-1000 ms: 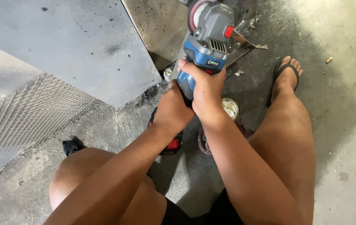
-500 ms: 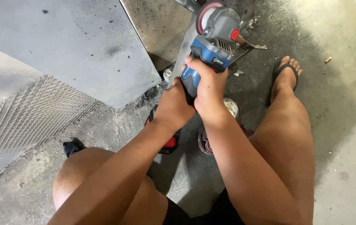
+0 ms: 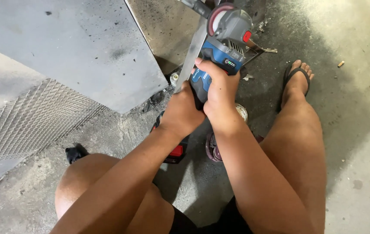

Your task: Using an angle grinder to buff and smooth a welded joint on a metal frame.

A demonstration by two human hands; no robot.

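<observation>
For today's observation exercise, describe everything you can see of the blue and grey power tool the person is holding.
The angle grinder has a blue body, a grey head with vent slots, a red button and a reddish-rimmed disc at its far end. It points away from the person, tilted over a long strip of metal. The right hand wraps its blue body from above; the left hand sits beside it, at the tool's rear. Whether the disc is spinning cannot be told.
</observation>
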